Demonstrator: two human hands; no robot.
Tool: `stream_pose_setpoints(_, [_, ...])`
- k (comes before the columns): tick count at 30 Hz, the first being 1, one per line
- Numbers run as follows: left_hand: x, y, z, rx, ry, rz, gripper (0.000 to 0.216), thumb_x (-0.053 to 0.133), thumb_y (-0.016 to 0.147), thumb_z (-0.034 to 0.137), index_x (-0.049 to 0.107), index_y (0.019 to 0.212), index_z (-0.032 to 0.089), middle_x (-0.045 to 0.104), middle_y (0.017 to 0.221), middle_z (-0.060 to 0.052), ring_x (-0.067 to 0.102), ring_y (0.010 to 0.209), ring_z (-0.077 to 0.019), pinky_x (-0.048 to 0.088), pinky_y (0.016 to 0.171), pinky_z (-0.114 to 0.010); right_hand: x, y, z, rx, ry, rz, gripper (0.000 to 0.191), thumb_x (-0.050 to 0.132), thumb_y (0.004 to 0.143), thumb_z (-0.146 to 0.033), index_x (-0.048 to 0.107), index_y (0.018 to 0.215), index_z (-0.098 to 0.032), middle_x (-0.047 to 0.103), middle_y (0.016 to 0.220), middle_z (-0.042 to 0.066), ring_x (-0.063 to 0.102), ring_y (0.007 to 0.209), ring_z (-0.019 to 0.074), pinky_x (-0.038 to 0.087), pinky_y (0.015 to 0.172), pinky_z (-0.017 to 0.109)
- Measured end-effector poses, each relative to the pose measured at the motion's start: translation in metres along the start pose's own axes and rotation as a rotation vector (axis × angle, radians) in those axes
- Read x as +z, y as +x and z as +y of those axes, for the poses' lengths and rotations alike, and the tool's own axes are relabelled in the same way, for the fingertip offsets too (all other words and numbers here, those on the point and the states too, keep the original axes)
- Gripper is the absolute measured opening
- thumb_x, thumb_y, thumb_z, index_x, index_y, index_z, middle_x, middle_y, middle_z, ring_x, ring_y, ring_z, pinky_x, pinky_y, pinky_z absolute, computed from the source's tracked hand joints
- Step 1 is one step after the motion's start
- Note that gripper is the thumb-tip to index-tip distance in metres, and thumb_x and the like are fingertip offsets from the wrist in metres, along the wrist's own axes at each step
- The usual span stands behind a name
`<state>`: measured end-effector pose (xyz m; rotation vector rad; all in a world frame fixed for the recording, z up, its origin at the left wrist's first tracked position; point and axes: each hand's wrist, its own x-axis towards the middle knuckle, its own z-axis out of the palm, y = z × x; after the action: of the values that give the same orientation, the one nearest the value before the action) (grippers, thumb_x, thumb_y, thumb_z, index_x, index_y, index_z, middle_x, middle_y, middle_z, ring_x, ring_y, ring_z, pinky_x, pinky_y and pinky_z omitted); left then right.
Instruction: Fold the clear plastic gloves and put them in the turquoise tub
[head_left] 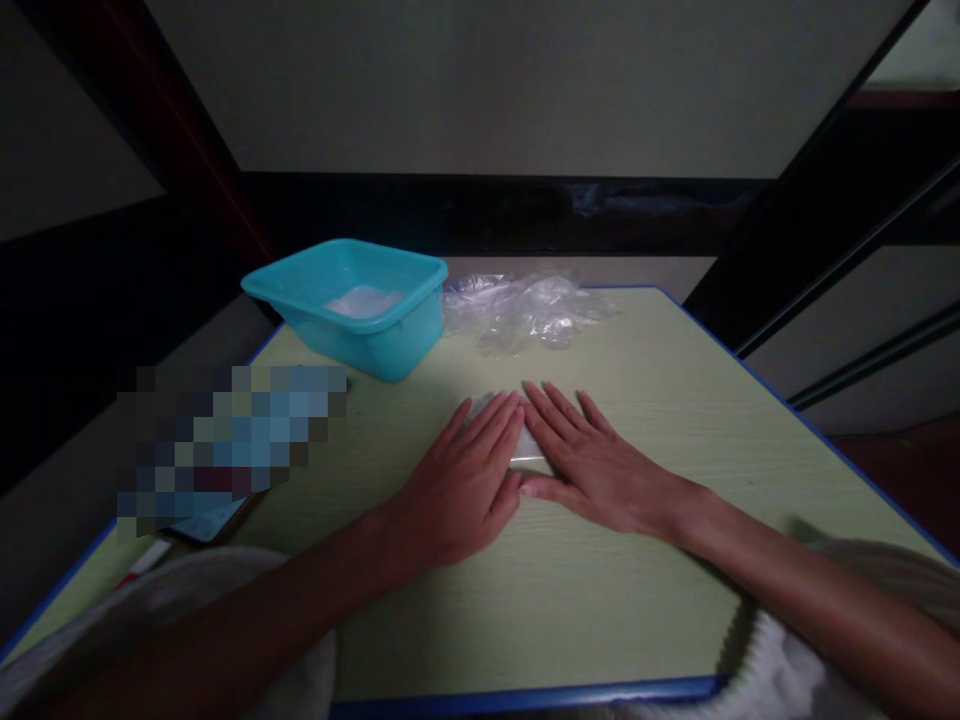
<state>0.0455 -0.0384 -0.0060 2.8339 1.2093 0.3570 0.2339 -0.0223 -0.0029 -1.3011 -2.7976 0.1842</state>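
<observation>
My left hand (469,485) lies flat, its fingers stretched out and pointing away from me. It rests on a small clear plastic packet (527,447) on the table. From the other side my right hand (592,455) also lies flat, with its fingers spread and its thumb tip close to the left thumb. The fingertips of both hands come together over the packet. Most of the packet is hidden under the hands; only a whitish, shiny strip shows between them, so its contents cannot be made out.
A turquoise plastic basin (405,345) with whitish material inside stands at the back left. Beside it lies crumpled clear plastic (544,310). A pixelated device (217,515) and a red-and-white pen-like object (146,562) lie at the left. The pale table (637,620) has a blue edge.
</observation>
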Motion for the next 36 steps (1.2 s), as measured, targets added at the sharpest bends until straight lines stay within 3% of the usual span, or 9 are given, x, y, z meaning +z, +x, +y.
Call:
stream_pose_setpoints(6, [0.001, 0.001, 0.001, -0.01, 0.036, -0.096, 0.054, 0.029, 0.087, 0.021, 0.029, 0.137, 0.0, 0.025, 0.147, -0.019, 0.018, 0.138, -0.0268, 0.016, 0.111, -0.048, -0.005, 0.001, -0.003, 0.002, 0.003, -0.057, 0.094, 0.023, 0.079, -0.073, 0.017, 0.143, -0.005, 0.008, 0.148, 0.021, 0.004, 0.137, 0.034, 0.014, 0.107, 0.058])
stream_pose_setpoints(18, [0.007, -0.006, 0.004, -0.174, 0.114, -0.044, 0.053, 0.031, 0.089, 0.027, 0.033, 0.135, 0.0, 0.028, 0.146, -0.02, 0.023, 0.135, -0.0325, 0.022, 0.108, -0.052, 0.0, 0.001, 0.0, -0.013, -0.013, -0.008, 0.088, 0.024, 0.081, -0.071, 0.016, 0.145, -0.01, 0.011, 0.148, 0.02, 0.005, 0.137, 0.0328, 0.014, 0.106, 0.059])
stream_pose_setpoints(26, [0.005, -0.011, 0.004, -0.283, 0.17, -0.052, 0.054, 0.036, 0.09, 0.033, 0.037, 0.133, 0.0, 0.03, 0.144, -0.023, 0.026, 0.132, -0.0393, 0.024, 0.104, -0.057, -0.004, 0.002, -0.004, 0.02, 0.002, -0.067, 0.093, 0.019, 0.08, -0.073, 0.018, 0.143, -0.005, 0.007, 0.148, 0.021, 0.003, 0.137, 0.033, 0.013, 0.107, 0.058])
stream_pose_setpoints(32, [0.007, -0.014, 0.0, -0.27, 0.163, 0.004, 0.058, 0.038, 0.09, 0.039, 0.036, 0.133, -0.001, 0.03, 0.143, -0.026, 0.027, 0.132, -0.0408, 0.022, 0.102, -0.063, -0.01, 0.001, 0.001, 0.025, 0.12, -0.049, 0.089, 0.02, 0.083, -0.071, 0.017, 0.144, -0.007, 0.012, 0.149, 0.019, 0.007, 0.137, 0.0308, 0.012, 0.108, 0.058])
stream_pose_setpoints(36, [-0.002, -0.015, -0.002, -0.114, 0.106, 0.085, 0.051, 0.039, 0.09, 0.032, 0.036, 0.134, 0.006, 0.032, 0.144, -0.02, 0.026, 0.134, -0.0359, 0.017, 0.104, -0.064, -0.021, -0.001, 0.021, 0.052, 0.312, 0.088, 0.067, 0.019, 0.092, -0.054, 0.021, 0.143, -0.011, 0.031, 0.145, 0.015, 0.029, 0.134, 0.0265, 0.016, 0.109, 0.055])
